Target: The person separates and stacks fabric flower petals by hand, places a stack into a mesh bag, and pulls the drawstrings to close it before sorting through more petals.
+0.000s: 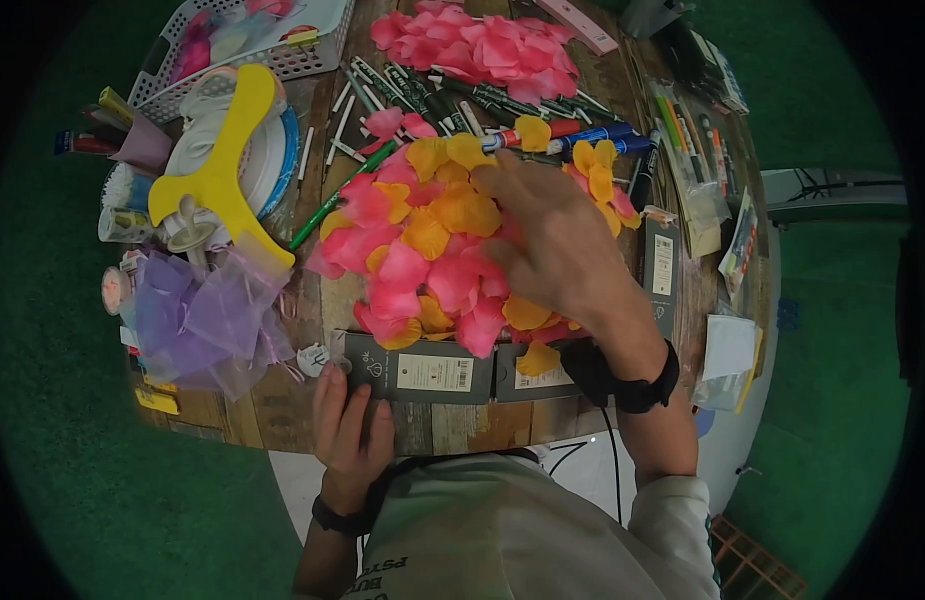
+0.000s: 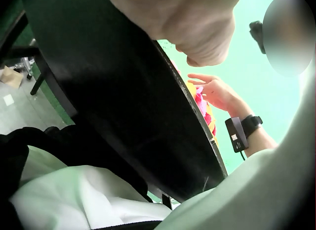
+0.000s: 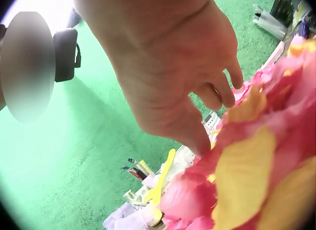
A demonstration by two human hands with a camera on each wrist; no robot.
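Pink and yellow artificial flower petals (image 1: 428, 235) lie heaped in the middle of the wooden table. My right hand (image 1: 558, 235) is over the right side of this heap, thumb and fingers apart and reaching down to the petals. The right wrist view shows the right hand (image 3: 173, 86) with its thumb tip right at a pink petal (image 3: 185, 195). My left hand (image 1: 353, 430) rests at the table's near edge, fingertips at the left end of a dark box (image 1: 383, 370). In the left wrist view, the left hand (image 2: 192, 27) appears close up, its fingers mostly hidden.
A second pink petal heap (image 1: 478, 45) lies at the back, with many marker pens (image 1: 423, 95) before it. At left are a white basket (image 1: 253, 65), a yellow three-armed piece (image 1: 228, 165) and purple mesh bags (image 1: 208, 315). Another dark box (image 1: 661, 265) stands right of the petals.
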